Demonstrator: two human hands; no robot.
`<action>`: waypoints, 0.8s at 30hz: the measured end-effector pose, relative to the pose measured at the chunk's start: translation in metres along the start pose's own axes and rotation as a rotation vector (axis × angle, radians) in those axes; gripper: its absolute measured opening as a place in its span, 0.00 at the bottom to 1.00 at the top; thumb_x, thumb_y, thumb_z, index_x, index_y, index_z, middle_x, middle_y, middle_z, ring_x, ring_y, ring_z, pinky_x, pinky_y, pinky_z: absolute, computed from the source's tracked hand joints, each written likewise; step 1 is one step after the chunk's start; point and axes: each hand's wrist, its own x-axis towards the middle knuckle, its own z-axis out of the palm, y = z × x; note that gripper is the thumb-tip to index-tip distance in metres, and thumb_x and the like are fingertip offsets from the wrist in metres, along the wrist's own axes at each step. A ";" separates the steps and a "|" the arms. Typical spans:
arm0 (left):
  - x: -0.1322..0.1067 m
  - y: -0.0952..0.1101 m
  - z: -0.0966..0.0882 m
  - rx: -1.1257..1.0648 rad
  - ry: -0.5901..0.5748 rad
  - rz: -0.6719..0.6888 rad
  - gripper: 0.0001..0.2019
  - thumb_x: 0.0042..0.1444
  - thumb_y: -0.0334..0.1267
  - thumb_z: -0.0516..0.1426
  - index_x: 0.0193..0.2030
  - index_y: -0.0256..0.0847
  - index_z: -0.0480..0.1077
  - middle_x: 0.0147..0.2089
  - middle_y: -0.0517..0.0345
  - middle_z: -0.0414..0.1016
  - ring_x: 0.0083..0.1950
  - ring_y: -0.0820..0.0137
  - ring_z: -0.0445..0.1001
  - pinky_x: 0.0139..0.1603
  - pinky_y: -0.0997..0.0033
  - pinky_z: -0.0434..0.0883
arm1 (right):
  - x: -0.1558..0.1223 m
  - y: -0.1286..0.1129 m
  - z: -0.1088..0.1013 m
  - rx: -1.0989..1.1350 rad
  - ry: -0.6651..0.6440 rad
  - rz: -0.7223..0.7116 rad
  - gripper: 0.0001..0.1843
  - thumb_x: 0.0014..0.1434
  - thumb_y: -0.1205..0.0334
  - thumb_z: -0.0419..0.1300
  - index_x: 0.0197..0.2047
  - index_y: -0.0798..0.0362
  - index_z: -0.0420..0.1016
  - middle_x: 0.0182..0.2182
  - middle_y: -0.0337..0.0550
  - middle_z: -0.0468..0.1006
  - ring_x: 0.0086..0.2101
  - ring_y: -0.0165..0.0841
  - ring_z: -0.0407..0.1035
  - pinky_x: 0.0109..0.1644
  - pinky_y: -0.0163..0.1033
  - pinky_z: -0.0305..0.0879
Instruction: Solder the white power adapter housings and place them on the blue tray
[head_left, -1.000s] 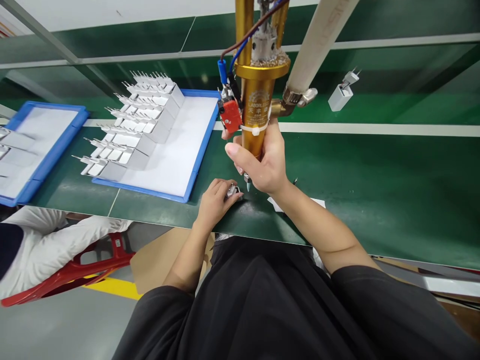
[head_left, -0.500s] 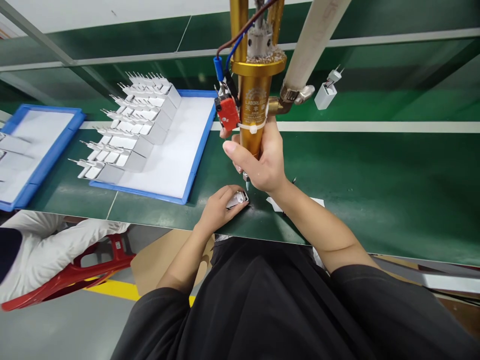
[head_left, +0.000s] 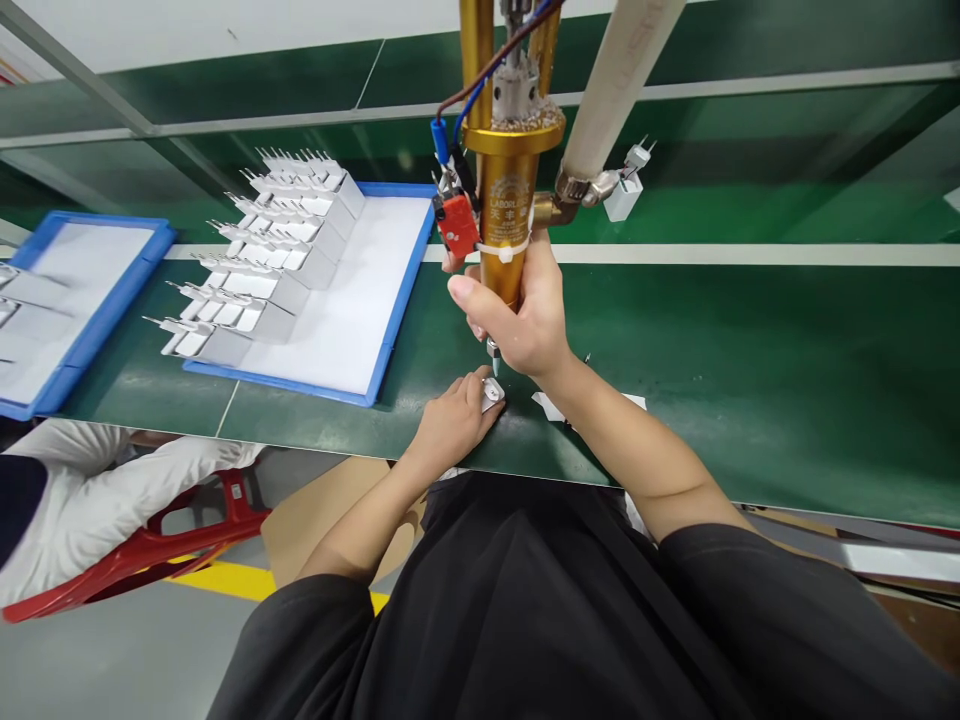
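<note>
My right hand (head_left: 525, 310) is wrapped round the lower barrel of a gold dispensing gun (head_left: 508, 190), which points downward with a thin nozzle (head_left: 496, 364) at its tip. A red switch (head_left: 457, 225) with blue and brown wires sits on the gun's left side. Just below the nozzle, my left hand (head_left: 457, 415) is closed on a small white plastic housing (head_left: 491, 393) at the bench surface. Its end faces the nozzle; my fingers cover most of its body. Whether nozzle and housing touch, I cannot tell.
A blue-rimmed tray (head_left: 375, 350) holds rows of white housings (head_left: 277, 255) with pins. Another blue tray (head_left: 142, 270) stands further left. A white housing (head_left: 624, 198) stands behind the pale hose (head_left: 619, 90). White scraps (head_left: 551, 406) lie by my right forearm. A person sits on a red stool (head_left: 240, 510).
My left hand has slid slightly right with the white housing, bringing its end under the nozzle. My right hand stays on the gun, nearly still. The view has shifted a little.
</note>
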 end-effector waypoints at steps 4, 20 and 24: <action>0.013 -0.040 0.003 0.032 0.148 -0.017 0.27 0.66 0.47 0.49 0.64 0.30 0.56 0.55 0.37 0.73 0.47 0.58 0.75 0.45 0.61 0.69 | 0.005 0.009 -0.010 0.026 0.021 0.013 0.17 0.58 0.49 0.60 0.42 0.47 0.59 0.29 0.33 0.67 0.22 0.21 0.57 0.26 0.34 0.59; 0.190 -0.152 -0.079 -0.260 0.376 -0.314 0.10 0.53 0.37 0.60 0.40 0.35 0.73 0.38 0.50 0.77 0.42 0.65 0.75 0.47 0.67 0.68 | 0.024 0.024 -0.040 0.083 0.066 0.102 0.15 0.56 0.56 0.60 0.42 0.50 0.60 0.34 0.36 0.73 0.17 0.20 0.59 0.19 0.33 0.57; 0.274 -0.158 -0.082 -0.285 0.209 -0.411 0.05 0.47 0.31 0.61 0.32 0.33 0.74 0.38 0.45 0.79 0.45 0.59 0.76 0.49 0.65 0.66 | 0.023 0.027 -0.044 -0.008 0.079 0.177 0.15 0.56 0.52 0.60 0.41 0.50 0.61 0.22 0.31 0.66 0.17 0.24 0.59 0.21 0.35 0.57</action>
